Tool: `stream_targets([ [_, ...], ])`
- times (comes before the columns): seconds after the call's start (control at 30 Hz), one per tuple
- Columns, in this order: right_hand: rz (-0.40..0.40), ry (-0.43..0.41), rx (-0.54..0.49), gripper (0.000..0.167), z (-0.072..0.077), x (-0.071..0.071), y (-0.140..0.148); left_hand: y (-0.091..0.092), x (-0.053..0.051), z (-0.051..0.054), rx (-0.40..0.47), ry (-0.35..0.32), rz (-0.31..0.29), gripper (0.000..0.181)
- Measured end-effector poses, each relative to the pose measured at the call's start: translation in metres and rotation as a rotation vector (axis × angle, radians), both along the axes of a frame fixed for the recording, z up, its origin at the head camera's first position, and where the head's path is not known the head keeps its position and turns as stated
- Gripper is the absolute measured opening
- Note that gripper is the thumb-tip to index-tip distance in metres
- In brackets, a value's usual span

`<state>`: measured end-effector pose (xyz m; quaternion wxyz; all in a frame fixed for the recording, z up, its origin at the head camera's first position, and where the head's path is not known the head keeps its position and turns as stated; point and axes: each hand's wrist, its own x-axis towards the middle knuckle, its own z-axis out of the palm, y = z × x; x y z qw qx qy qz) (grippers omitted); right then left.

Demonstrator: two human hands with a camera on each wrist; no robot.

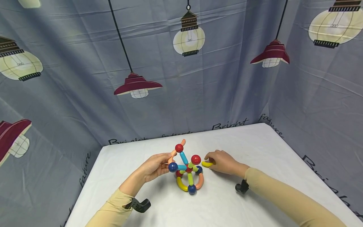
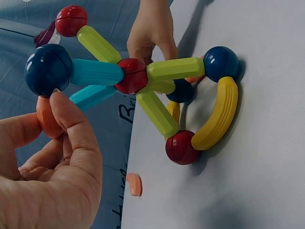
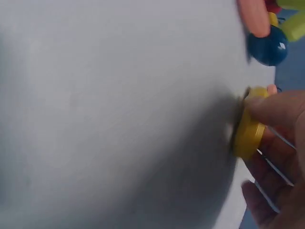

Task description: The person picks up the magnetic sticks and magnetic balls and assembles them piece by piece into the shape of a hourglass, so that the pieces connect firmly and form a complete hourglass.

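Note:
A construction of coloured balls and rods stands on the white table, its red centre ball joined to green and light-blue rods. My left hand pinches a curved orange rod just below the blue ball on the construction's left side. Curved pieces, among them a yellow one, link the lower balls near the tabletop. To the right of the construction, my right hand grips a separate curved yellow rod between thumb and fingers, low at the table surface.
A loose orange piece lies on the table beyond the construction. Grey-blue curtains printed with lamps hang behind and along the sides of the table. Each wrist wears a black strap device.

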<state>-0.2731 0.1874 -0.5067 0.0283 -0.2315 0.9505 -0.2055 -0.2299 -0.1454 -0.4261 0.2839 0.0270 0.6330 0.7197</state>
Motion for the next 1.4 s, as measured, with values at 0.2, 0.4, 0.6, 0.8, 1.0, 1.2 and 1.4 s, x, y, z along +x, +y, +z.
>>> stream_targets([
  [0.2,-0.093,-0.238,-0.281,0.016,0.001,-0.008,0.010,0.000,0.000,0.001,0.005,0.000,-0.012,0.048],
  [0.4,-0.151,-0.242,-0.266,0.015,0.000,-0.011,0.016,0.001,0.000,0.002,-0.001,-0.003,-0.008,0.049],
  [0.6,-0.162,-0.196,-0.217,0.019,-0.001,-0.012,0.018,0.001,-0.001,0.001,0.003,0.000,-0.009,0.049],
  [0.8,-0.213,-0.213,-0.216,0.025,-0.002,-0.012,0.016,0.001,0.000,0.000,0.026,0.001,-0.013,0.044],
  [1.0,-0.235,-0.175,-0.163,0.022,-0.002,-0.012,0.012,0.001,0.000,0.001,0.026,0.000,-0.010,0.040],
  [1.2,-0.186,-0.120,-0.120,0.012,0.001,-0.005,0.008,0.000,0.001,0.002,0.025,-0.007,-0.010,0.041],
  [1.4,-0.207,-0.132,-0.277,0.021,0.015,-0.001,0.007,0.000,0.000,0.002,0.017,-0.001,-0.012,0.043],
])
